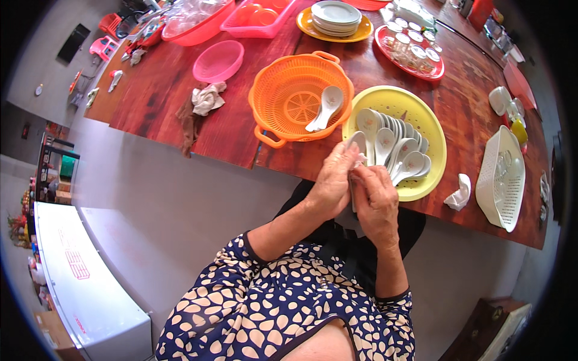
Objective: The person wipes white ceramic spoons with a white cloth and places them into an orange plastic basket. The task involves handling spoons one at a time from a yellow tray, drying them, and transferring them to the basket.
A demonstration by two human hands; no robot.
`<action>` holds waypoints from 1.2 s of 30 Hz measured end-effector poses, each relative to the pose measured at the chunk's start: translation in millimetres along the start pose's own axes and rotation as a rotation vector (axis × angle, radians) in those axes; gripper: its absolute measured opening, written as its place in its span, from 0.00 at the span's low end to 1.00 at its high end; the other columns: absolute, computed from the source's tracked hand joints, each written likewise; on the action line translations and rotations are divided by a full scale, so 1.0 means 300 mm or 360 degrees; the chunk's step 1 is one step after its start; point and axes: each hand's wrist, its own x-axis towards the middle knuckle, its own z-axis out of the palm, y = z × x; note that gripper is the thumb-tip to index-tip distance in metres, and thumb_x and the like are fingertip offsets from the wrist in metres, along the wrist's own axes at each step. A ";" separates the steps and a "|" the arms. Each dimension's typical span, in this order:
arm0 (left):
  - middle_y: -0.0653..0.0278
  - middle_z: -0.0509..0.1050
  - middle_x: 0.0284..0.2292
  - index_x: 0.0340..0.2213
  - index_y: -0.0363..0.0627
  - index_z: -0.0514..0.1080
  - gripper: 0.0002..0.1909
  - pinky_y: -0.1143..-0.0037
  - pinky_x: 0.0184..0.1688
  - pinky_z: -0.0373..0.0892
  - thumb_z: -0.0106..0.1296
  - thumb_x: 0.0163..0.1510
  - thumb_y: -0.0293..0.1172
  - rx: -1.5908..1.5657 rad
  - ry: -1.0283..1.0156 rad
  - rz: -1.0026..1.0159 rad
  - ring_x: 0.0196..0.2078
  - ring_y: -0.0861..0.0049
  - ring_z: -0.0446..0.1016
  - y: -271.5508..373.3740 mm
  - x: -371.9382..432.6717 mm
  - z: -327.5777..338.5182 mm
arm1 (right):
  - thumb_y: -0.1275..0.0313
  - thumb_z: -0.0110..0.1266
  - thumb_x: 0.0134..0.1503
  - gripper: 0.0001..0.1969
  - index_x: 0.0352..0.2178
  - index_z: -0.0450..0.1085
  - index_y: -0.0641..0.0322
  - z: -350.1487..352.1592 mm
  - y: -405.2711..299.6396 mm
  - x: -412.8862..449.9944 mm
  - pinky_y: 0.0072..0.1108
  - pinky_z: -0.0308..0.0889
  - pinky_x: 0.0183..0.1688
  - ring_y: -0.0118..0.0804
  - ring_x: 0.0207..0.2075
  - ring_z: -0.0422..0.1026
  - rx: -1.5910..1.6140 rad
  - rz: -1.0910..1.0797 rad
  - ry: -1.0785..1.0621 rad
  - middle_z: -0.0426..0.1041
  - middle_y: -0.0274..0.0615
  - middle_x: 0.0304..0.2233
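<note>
My left hand (332,178) grips a white soup spoon (357,139), its bowl showing just above my fingers. A scrap of white tissue (360,159) shows between my two hands. My right hand (378,196) closes around the lower part of the spoon, which is mostly hidden, and seems to hold the tissue against it. Beyond my hands lies a round yellow perforated tray (431,135), bearing several stacked white spoons (385,141) with flower prints. An orange colander (280,85) stands to its left, with a small stack of white spoons (332,101) inside.
Cloths (208,98) and a pink bowl (218,61) lie left on the wooden table (149,104). Stacked plates (335,18) and a red tray (381,43) of glasses stand farther back. Crumpled tissue (459,193) and a white basket (490,198) are at right.
</note>
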 end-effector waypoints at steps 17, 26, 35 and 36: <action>0.53 0.71 0.32 0.35 0.34 0.65 0.11 0.72 0.40 0.66 0.45 0.49 0.27 0.1984 0.0365 0.0337 0.35 0.70 0.70 0.277 0.462 -0.200 | 0.84 0.53 0.46 0.07 0.30 0.70 0.66 -0.058 -0.009 -0.167 0.21 0.66 0.28 0.38 0.26 0.72 0.0500 0.0330 -0.0171 0.69 0.43 0.27; 0.50 0.70 0.31 0.33 0.34 0.64 0.16 0.67 0.40 0.66 0.52 0.43 0.30 0.2701 0.0453 0.0368 0.36 0.62 0.71 0.239 0.511 -0.230 | 0.83 0.52 0.47 0.08 0.32 0.70 0.66 -0.110 0.046 -0.217 0.22 0.66 0.31 0.38 0.28 0.71 0.0585 0.0436 -0.0044 0.69 0.44 0.28; 0.51 0.71 0.34 0.42 0.32 0.64 0.27 0.68 0.39 0.68 0.58 0.44 0.38 0.2685 0.0325 0.0184 0.36 0.64 0.72 0.246 0.485 -0.246 | 0.82 0.52 0.49 0.08 0.33 0.70 0.66 -0.142 0.117 -0.227 0.21 0.67 0.34 0.38 0.31 0.72 0.0606 0.0542 0.0136 0.70 0.44 0.30; 0.50 0.70 0.34 0.42 0.32 0.65 0.28 0.69 0.44 0.66 0.60 0.44 0.40 0.3019 0.0408 0.0460 0.39 0.62 0.70 0.239 0.478 -0.235 | 0.82 0.52 0.49 0.08 0.33 0.70 0.66 -0.145 0.121 -0.224 0.21 0.67 0.34 0.38 0.31 0.73 0.0617 0.0559 0.0152 0.71 0.44 0.31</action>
